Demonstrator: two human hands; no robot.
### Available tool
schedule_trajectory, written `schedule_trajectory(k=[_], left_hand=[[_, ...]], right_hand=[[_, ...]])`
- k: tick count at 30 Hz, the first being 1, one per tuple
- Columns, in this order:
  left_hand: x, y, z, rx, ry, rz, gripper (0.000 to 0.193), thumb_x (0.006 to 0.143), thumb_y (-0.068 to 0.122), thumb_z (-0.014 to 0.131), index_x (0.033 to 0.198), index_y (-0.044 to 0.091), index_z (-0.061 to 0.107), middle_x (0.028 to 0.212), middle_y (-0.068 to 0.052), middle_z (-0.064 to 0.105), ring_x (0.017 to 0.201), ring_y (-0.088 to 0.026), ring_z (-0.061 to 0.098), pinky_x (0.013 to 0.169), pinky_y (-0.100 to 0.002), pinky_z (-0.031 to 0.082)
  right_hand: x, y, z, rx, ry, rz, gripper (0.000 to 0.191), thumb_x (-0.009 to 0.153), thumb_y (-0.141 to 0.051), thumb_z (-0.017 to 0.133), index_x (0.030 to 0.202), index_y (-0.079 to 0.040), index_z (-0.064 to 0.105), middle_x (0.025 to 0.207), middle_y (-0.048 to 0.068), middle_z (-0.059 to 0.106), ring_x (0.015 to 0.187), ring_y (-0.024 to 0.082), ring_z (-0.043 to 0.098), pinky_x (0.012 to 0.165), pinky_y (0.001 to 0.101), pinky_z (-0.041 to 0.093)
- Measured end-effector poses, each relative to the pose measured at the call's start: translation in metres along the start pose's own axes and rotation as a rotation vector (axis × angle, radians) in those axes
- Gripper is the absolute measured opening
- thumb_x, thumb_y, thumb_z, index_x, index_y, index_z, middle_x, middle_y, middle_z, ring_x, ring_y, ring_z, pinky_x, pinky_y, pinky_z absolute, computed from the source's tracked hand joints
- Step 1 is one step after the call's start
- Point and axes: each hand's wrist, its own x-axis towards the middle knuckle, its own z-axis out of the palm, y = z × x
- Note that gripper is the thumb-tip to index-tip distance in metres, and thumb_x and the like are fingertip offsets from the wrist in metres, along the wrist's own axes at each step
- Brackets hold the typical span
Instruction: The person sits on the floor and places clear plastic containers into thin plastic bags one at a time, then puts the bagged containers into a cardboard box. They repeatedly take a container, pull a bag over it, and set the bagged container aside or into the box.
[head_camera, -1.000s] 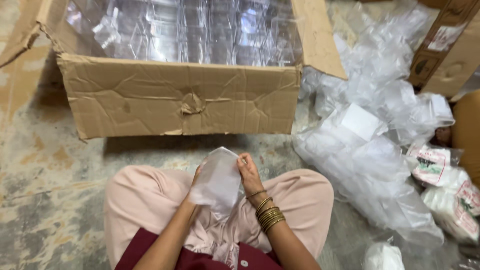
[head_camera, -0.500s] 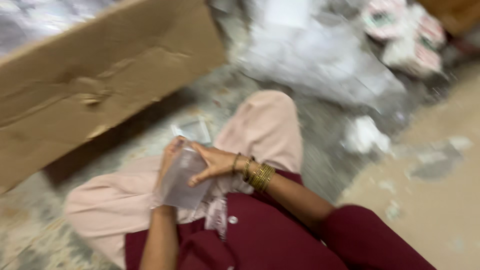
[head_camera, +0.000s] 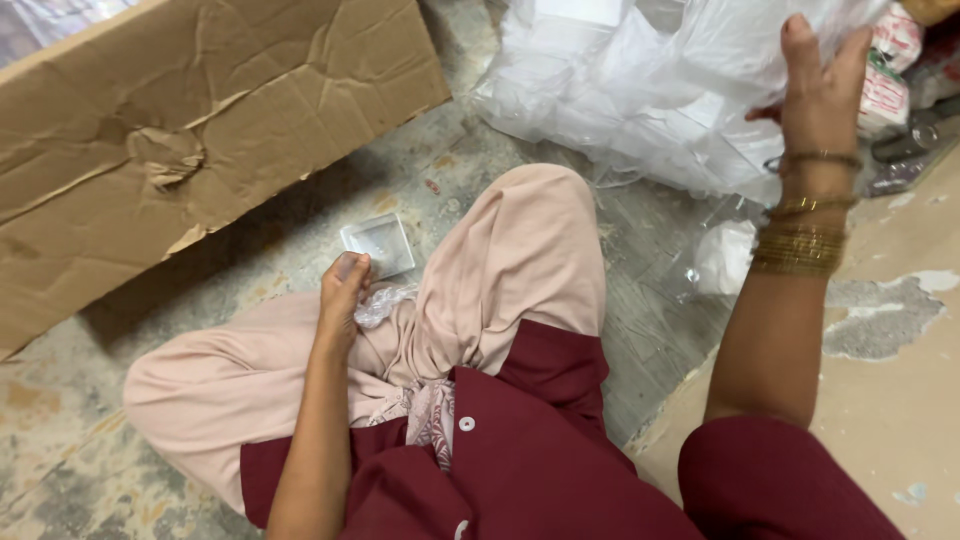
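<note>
Nearest to us, our left hand (head_camera: 345, 290) rests on the pink-trousered lap, fingers curled shut around a small crumpled piece of clear plastic wrap (head_camera: 378, 305), which trails out of the fist onto the fabric. A moment ago both hands worked together on a clear packet at the lap; now they have parted, and the left alone keeps hold of what is left there.

Just beyond that fist, on the mottled concrete floor (head_camera: 90, 470), lies a small square clear plastic lid or box (head_camera: 378, 245), flat, apart from the hand though close to it.

Further out, our right hand (head_camera: 820, 90), with gold bangles at the wrist, has swung out to the side and is raised against the heap of translucent white plastic bags (head_camera: 640, 90). Its fingers are spread and open, touching the bags; we cannot tell whether it grips anything yet. It looks like a reach for the next piece.

Farthest to the left stands the large creased brown cardboard box (head_camera: 200, 130).
</note>
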Motion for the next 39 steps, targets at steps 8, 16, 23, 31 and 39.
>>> schedule_trajectory(k=[8, 16, 23, 31, 39], left_hand=[[-0.015, 0.009, -0.005, -0.045, 0.114, 0.077, 0.018, 0.098, 0.025, 0.069, 0.093, 0.01, 0.06, 0.072, 0.005, 0.052, 0.056, -0.003, 0.04, 0.049, -0.02, 0.032], [-0.035, 0.024, -0.04, 0.159, 0.107, 0.301, 0.016, 0.089, 0.003, 0.057, 0.103, 0.008, 0.061, 0.094, 0.003, 0.055, 0.086, -0.007, 0.053, 0.078, -0.02, 0.046], [-0.017, 0.009, -0.054, -0.107, 0.187, 0.302, 0.027, 0.096, 0.007, 0.048, 0.112, 0.001, 0.068, 0.111, -0.007, 0.066, 0.101, -0.014, 0.061, 0.093, -0.028, 0.05], [-0.023, 0.023, -0.052, -0.436, 0.146, 0.357, 0.025, 0.111, 0.017, 0.056, 0.126, 0.001, 0.065, 0.106, -0.003, 0.063, 0.093, -0.011, 0.059, 0.084, -0.026, 0.051], [-0.016, 0.032, -0.05, -0.612, 0.206, 0.275, 0.02, 0.108, 0.021, 0.057, 0.115, 0.004, 0.065, 0.076, -0.002, 0.058, 0.066, -0.012, 0.057, 0.059, -0.027, 0.049]], right_hand=[[0.091, 0.075, 0.012, -0.446, -0.096, 0.121, 0.054, 0.108, -0.044, 0.063, 0.12, 0.006, 0.046, 0.112, 0.017, 0.059, 0.091, 0.028, 0.063, 0.071, 0.0406, 0.058], [0.003, 0.023, 0.067, -0.713, 0.328, -0.589, 0.067, 0.114, -0.03, 0.066, 0.155, 0.006, 0.026, 0.156, 0.02, 0.04, 0.134, 0.032, 0.052, 0.114, 0.0432, 0.047], [-0.149, 0.003, 0.31, -0.361, -0.921, -0.605, 0.048, 0.092, -0.032, 0.081, 0.131, -0.012, 0.059, 0.148, 0.022, 0.049, 0.138, 0.04, 0.047, 0.116, 0.0482, 0.041], [-0.216, 0.028, 0.4, -0.903, -0.96, -0.821, 0.087, 0.064, -0.02, 0.09, 0.141, -0.024, 0.048, 0.146, 0.013, 0.047, 0.132, 0.035, 0.049, 0.097, 0.0531, 0.046], [-0.176, 0.007, 0.39, -0.414, -0.997, -0.312, 0.093, 0.071, -0.044, 0.087, 0.143, -0.014, 0.038, 0.139, 0.02, 0.051, 0.129, 0.041, 0.052, 0.105, 0.051, 0.043]])
